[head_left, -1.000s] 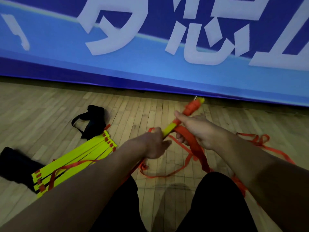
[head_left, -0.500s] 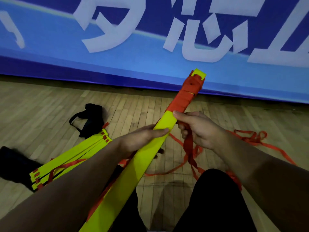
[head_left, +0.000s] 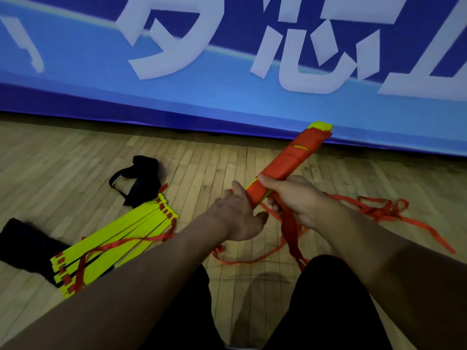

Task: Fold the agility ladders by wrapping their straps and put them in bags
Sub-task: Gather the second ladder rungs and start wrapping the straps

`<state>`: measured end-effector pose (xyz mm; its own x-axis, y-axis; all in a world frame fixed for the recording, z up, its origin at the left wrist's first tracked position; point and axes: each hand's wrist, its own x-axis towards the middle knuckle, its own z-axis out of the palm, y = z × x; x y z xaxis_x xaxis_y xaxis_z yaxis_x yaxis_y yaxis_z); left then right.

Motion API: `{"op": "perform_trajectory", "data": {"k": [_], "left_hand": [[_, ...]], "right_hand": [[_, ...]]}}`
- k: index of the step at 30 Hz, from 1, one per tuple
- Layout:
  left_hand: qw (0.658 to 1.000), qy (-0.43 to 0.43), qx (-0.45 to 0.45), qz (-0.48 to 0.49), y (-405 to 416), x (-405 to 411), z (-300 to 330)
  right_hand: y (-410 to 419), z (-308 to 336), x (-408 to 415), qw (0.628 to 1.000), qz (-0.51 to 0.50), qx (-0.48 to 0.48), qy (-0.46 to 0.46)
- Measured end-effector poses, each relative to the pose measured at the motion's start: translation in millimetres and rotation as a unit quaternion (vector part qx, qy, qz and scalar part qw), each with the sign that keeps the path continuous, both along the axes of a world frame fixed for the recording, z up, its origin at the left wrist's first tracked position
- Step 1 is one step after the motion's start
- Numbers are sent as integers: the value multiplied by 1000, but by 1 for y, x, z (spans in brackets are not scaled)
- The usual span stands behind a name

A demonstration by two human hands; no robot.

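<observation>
- Fingers (head_left: 274, 205) of our right hand (head_left: 295, 200) curl under the bundled ladder (head_left: 288, 162) at frame centre, the thumb pressed flat along its top edge, so the hand is clamped on the bundle.
- Our left hand (head_left: 237, 218) wraps the near end of the same bundle from the left, thumb raised beside it and the other digits closed round it.
- Both forearms reach in from the bottom corners and meet just above the middle of the frame; our dark-clad knees fill the lower centre.
- We see the bundle slanting up and to the right, its far tip over the base of the blue banner (head_left: 227, 97); orange strap is wound smoothly round nearly all of it, with flat yellow plastic showing only at the tip and at the grip.
- Loose orange strap (head_left: 290, 231), thin flat webbing, hangs from our right hand and trails in tangled loops across the wooden floor (head_left: 214, 162) toward the right edge.
- At lower left we see a second ladder (head_left: 113, 246) lying on the floor, its flat, glossy yellow rungs stacked in a fan with small orange tabs at both ends and a strap across them.
- Just above it lies a soft black bag (head_left: 141, 180) with a loop strap; another black fabric shape (head_left: 22, 246) sits at the left edge, touching the rungs' near end.
</observation>
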<state>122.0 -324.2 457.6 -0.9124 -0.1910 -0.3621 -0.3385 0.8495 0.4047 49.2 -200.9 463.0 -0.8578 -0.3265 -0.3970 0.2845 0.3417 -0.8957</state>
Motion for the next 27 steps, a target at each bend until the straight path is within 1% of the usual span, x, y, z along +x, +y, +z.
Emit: {"op": "perform_trajectory", "data": {"k": [1,3,4,5,7,8,9,10,11,13,14,15,16,18,20,22,23,24,25,26,27], "left_hand": [[1000,4,25,-10,-6,0,3],[988,4,153,-4,-22,0,9],[972,1,236,6,-30,2,11],[947,-9,320,15,-35,4,13],[889,-50,454,35,-41,11,11],[867,-60,493,42,-41,13,10],[859,-60,506,50,-41,13,10],[864,-53,498,58,-40,11,8],[880,-42,468,64,-38,8,7],[939,-7,339,56,-34,1,5],[965,15,260,42,-32,-3,3],[981,32,189,24,-29,-4,0],[991,39,128,4,-25,-4,-4],[997,37,37,-49,-14,0,-14],[995,51,-9,-90,-9,7,-20],[990,96,6,-103,-12,10,-15],[988,109,36,-100,-16,10,-10],[986,112,91,-85,-21,10,-7],[978,112,166,-52,-26,9,-6],[962,111,249,-5,-30,7,-5],[937,94,333,45,-33,7,-5]], "right_hand": [[2,-1,-1,1000,5,-11,-4],[9,-1,-3,998,24,-49,-24],[12,-1,-3,996,35,-78,-35],[15,0,-4,992,43,-109,-42],[16,2,-4,987,64,-138,-45],[15,4,-4,988,73,-129,-42],[15,6,-3,991,78,-104,-37],[15,8,-4,994,80,-64,-30],[15,9,-4,996,81,-16,-22],[13,10,-4,994,86,61,-15],[10,10,-3,993,86,74,-16],[7,9,-2,994,82,70,-19],[3,8,-1,995,76,59,-19],[-3,5,-1,997,57,47,-10],[-5,0,-2,998,26,59,1],[-2,-4,-2,999,2,49,10],[0,-5,-3,999,-1,32,8],[3,-4,-2,1000,1,8,2],[5,-4,-2,1000,7,-27,-9],[7,-2,-1,997,18,-70,-23],[8,-1,-1,992,31,-113,-39]]}}
